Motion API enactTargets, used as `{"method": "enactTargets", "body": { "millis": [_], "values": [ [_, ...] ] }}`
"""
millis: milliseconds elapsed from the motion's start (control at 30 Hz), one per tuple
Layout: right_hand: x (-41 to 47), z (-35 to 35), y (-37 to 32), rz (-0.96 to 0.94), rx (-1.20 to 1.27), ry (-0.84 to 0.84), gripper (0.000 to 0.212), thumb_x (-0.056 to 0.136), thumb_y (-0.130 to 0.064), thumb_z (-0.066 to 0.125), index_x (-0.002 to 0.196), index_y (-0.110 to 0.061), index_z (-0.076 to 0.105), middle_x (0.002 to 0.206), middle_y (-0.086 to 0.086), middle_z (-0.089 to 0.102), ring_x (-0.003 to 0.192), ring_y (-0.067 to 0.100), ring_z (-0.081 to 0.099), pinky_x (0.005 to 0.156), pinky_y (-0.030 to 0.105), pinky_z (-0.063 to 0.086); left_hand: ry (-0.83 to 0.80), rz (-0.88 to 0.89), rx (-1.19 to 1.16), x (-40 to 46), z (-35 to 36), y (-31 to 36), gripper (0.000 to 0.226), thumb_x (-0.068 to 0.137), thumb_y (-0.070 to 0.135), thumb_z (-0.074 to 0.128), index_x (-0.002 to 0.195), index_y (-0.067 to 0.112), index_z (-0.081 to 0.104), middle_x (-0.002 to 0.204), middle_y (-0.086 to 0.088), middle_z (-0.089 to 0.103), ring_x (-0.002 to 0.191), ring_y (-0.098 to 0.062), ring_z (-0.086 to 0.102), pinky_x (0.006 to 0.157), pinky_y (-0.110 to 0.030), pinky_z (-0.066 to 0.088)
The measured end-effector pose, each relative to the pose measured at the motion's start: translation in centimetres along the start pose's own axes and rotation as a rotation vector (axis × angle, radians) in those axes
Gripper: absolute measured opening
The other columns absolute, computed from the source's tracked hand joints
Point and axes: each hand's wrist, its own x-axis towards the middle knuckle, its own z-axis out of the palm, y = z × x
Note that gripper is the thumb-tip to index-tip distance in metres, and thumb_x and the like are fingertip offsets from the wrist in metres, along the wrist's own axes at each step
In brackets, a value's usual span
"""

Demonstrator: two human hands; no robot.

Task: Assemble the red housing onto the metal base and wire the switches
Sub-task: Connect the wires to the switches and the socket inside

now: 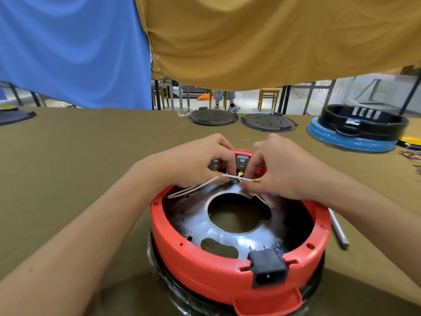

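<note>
Head view.

Item: red housing, a ring-shaped plastic shell seated over the metal base, a shiny pressed plate with a large round opening. The pair stands at the near middle of the table on a dark, film-wrapped stand. Judged rigid and light; best taken by the outer rim, not by the wiring.

Fittings: black power inlet socket in the near wall; two grey switches in the far wall, brass tabs facing inward.

Wiring: thin white wires ending in a small brass spade terminal. Judged limp, springy and easily kinked; the terminal is small and slippery, so hold it at the crimp barrel and push straight onto the tab.

Hands: left hand curled over the left switch, fingers pinching a wire at its end. Right hand with fingertips closed on another wire near the right switch, the terminal sticking out beside the thumb, not yet seated.

Surface: olive-brown cloth, soft, liable to snag loose ends. A grey metal bar lies right of the housing.

Room: two dark round plates at the far edge; a black housing on a blue base far right; blue and mustard fabric hanging above; wooden stools and a standing person's legs beyond.
</note>
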Motion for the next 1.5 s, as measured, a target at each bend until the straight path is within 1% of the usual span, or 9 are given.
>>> {"method": "enactTargets", "body": {
  "millis": [167,333,467,667,767,933,1133,1367,1500],
  "values": [
    [-0.1,-0.19,-0.3,0.042,-0.007,-0.01,0.013,0.076,-0.038,0.079,0.066,-0.033,0.074,0.067,-0.014,0.056,0.101,0.018,0.049,0.089,0.035,0.041,-0.002,-0.017,-0.002,-0.01,0.01,0.02,0.007,0.089,0.032,0.07,0.095,0.035,0.068,0.128,0.011,0.042,0.112,-0.007,0.05,0.102,-0.034,0.041],
    [-0.11,-0.22,-0.41,0.055,-0.015,-0.009,0.017,0.076,-0.036,0.079,0.061,-0.036,0.069,0.067,-0.016,0.055,0.107,0.018,0.051,0.091,0.036,0.042,-0.005,-0.01,0.008,0.0,0.08,-0.02,0.01,0.089,0.031,0.07,0.096,0.037,0.066,0.129,0.011,0.042,0.114,-0.009,0.05,0.103,-0.036,0.041],
    [-0.04,-0.13,-0.2,0.048,-0.021,0.012,0.015,0.076,-0.039,0.078,0.064,-0.035,0.072,0.064,-0.012,0.05,0.071,0.004,0.037,0.075,0.031,0.031,-0.002,-0.009,0.024,-0.03,0.16,-0.05,0.009,0.09,0.033,0.068,0.096,0.039,0.065,0.129,0.011,0.041,0.108,-0.006,0.05,0.099,-0.032,0.043],
    [0.06,0.19,-0.18,0.049,-0.088,-0.019,0.026,0.075,-0.058,0.074,0.071,-0.032,0.074,0.072,-0.014,0.055,0.091,0.012,0.037,0.08,0.032,0.031,0.015,-0.016,0.075,0.21,0.3,-0.11,0.004,0.093,0.034,0.064,0.095,0.034,0.067,0.125,0.01,0.043,0.092,0.006,0.048,0.079,-0.014,0.038],
    [0.02,0.1,-0.08,0.038,-0.057,-0.024,0.022,0.079,-0.051,0.073,0.069,-0.031,0.074,0.071,-0.012,0.054,0.081,0.008,0.038,0.079,0.033,0.031,0.02,-0.02,0.102,0.32,0.36,-0.11,0.004,0.094,0.032,0.063,0.095,0.033,0.068,0.123,0.011,0.044,0.09,0.005,0.048,0.073,-0.005,0.034],
    [-0.05,-0.2,-0.3,0.049,0.055,-0.033,0.018,0.081,-0.041,0.076,0.065,-0.033,0.073,0.069,-0.007,0.06,0.068,0.002,0.045,0.073,0.03,0.032,0.02,-0.02,0.126,0.34,0.38,0.16,0.005,0.095,0.03,0.063,0.093,0.034,0.064,0.123,0.009,0.044,0.094,-0.008,0.051,0.085,-0.027,0.043],
    [0.01,-0.08,-0.15,0.069,0.058,-0.018,0.021,0.085,-0.033,0.073,0.066,-0.025,0.076,0.054,-0.01,0.055,0.08,0.006,0.054,0.082,0.034,0.039,0.017,-0.019,0.153,0.32,0.2,0.37,0.005,0.095,0.03,0.063,0.096,0.034,0.066,0.122,0.009,0.045,0.1,-0.013,0.053,0.09,-0.035,0.045],
    [-0.23,0.08,-0.25,0.065,-0.014,-0.012,0.033,0.074,-0.061,0.069,0.062,-0.03,0.071,0.071,-0.012,0.055,0.089,0.013,0.038,0.081,0.036,0.031,0.022,-0.023,0.16,0.33,0.23,0.27,0.004,0.094,0.03,0.063,0.097,0.031,0.067,0.122,0.009,0.045,0.099,-0.012,0.053,0.091,-0.035,0.045],
    [-0.21,0.08,-0.37,0.04,-0.068,-0.065,0.028,0.076,-0.056,0.073,0.06,-0.033,0.067,0.078,-0.013,0.064,0.099,0.009,0.037,0.084,0.036,0.026,0.025,-0.024,0.158,0.37,0.28,0.22,0.005,0.093,0.029,0.064,0.098,0.03,0.066,0.122,0.008,0.045,0.096,-0.011,0.053,0.091,-0.036,0.045]
  ]
}}
